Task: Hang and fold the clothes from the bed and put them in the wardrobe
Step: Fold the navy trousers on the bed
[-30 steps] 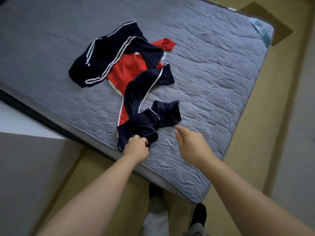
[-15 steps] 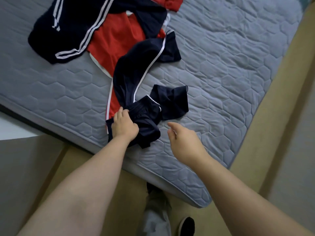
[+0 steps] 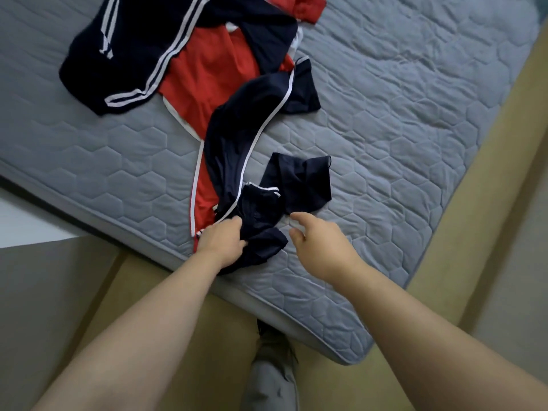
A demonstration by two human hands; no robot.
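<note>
The navy garment has been bunched further at lower centre, gripped by the left hand. The right hand is held open, empty. The entangled red shirt could be dragged off.

clothes heaped on mattress, hands at near edge

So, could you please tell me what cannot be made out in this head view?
All in the head view:
Grip of the left hand: fingertips buried in the navy piped garment.
Striped navy garment: cut off by the top edge.
Red shirt: largely covered by navy clothes.
Small dark piece: whether separate or joined, folds hide it.
Wardrobe: out of frame.
</note>
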